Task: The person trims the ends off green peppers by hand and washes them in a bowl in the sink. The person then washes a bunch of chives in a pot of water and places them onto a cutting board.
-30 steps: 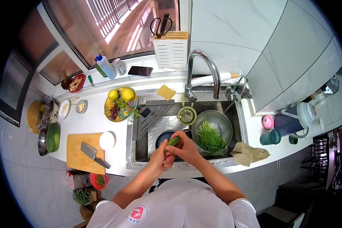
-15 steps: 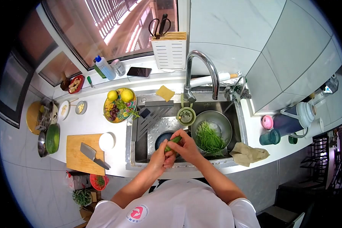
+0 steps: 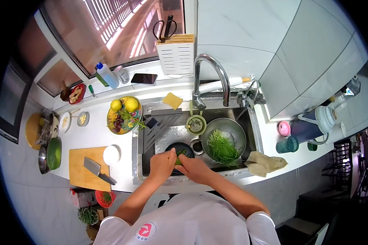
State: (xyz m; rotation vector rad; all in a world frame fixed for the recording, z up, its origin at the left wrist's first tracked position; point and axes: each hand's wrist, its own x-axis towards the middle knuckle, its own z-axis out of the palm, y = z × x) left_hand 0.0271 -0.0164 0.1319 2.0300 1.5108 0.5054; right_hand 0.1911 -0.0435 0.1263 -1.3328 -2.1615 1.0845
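Over the front of the sink (image 3: 253, 122), my left hand (image 3: 162, 165) and my right hand (image 3: 195, 168) meet, both closed on a small green vegetable (image 3: 178, 161). Its shape suggests a pepper, but fingers cover much of it. Just below and beyond my hands is a dark round bowl (image 3: 185, 147) with something green showing in it. To the right, a steel basin (image 3: 237, 130) in the sink holds long thin green stalks (image 3: 222, 146). A green-rimmed strainer cup (image 3: 196, 124) sits beneath the faucet (image 3: 212, 59).
Left of the sink, a cleaver (image 3: 93, 165) lies on a cutting board (image 3: 78, 157) beside a white bowl (image 3: 111, 154). Behind is a patterned plate (image 3: 112, 118) with lemons and grapes. A cloth (image 3: 265, 163) drapes over the right front edge, near a kettle (image 3: 315, 124).
My hands have turned knuckles-up and drawn slightly toward me, with the green vegetable now mostly covered. More of the dark bowl shows. The view has shifted slightly.
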